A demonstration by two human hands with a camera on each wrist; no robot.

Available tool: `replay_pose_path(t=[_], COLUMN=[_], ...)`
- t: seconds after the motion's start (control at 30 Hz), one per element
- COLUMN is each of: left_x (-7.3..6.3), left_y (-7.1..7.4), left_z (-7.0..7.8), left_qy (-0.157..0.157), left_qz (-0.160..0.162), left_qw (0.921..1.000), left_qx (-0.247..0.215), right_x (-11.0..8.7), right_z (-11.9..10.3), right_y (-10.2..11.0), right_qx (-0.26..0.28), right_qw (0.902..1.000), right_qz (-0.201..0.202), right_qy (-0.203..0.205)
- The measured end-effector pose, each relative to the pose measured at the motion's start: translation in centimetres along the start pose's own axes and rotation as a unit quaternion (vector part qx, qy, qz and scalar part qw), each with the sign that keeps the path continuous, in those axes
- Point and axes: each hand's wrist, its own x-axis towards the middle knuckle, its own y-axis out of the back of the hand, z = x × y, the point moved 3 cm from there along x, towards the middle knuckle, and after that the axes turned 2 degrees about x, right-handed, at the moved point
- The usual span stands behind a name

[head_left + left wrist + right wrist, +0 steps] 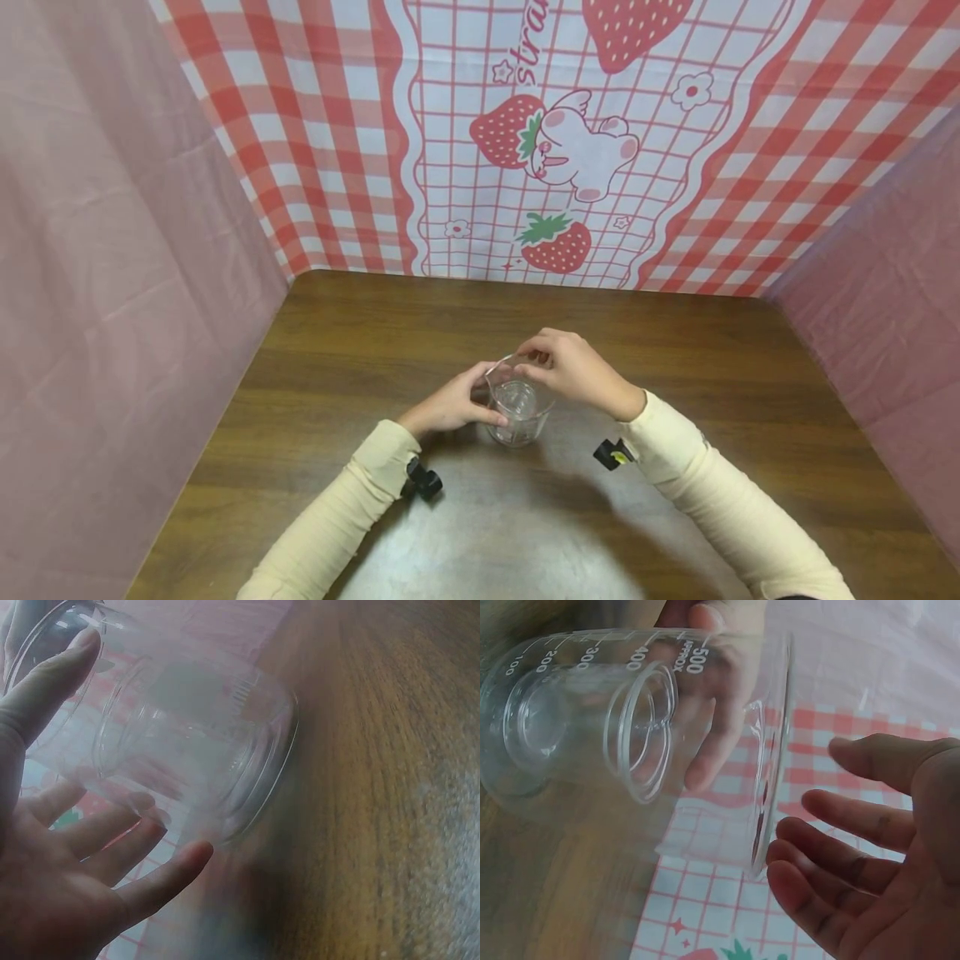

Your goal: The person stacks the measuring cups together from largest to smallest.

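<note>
A large clear glass beaker [527,431] stands upright on the wooden table. White graduations up to 500 show on its wall in the right wrist view. Inside it sits a smaller clear glass beaker [585,712]; whether it holds another is hard to tell through the glass. My left hand [450,404] holds the large beaker from the left, thumb on the near side and fingers around the far side. Above the rim, at the right, is my right hand [577,371]. Its fingers are loosely bent close to the rim, with nothing visible between them.
The brown wooden table [360,333] extends around the beaker. Behind it hangs a red-and-white checked strawberry cloth [337,167]. Pink curtains [112,292] close off both sides. A small black camera mount [425,481] is strapped to each wrist.
</note>
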Motion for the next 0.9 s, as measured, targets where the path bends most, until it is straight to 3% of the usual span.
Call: replay_pose_path(t=[0.2, 0.5, 0.9], left_x=[-0.1, 0.0, -0.1], left_y=[0.0, -0.1, 0.0], left_z=[-0.2, 0.0, 0.0], left_qy=[0.008, -0.006, -0.009], left_qz=[0.001, -0.004, -0.001], left_qw=[1.0000, 0.9999, 0.9999], left_qx=[0.000, -0.013, -0.005], right_x=[-0.7, -2.4, -4.5], right_z=[0.9, 2.7, 4.7], right_y=[0.1, -0.5, -2.7], right_qx=[0.053, 0.121, 0.208], right_qw=[0.9983, 0.9912, 0.9751], right_qz=[0.008, 0.008, -0.013], right_qy=[-0.022, -0.054, -0.075])
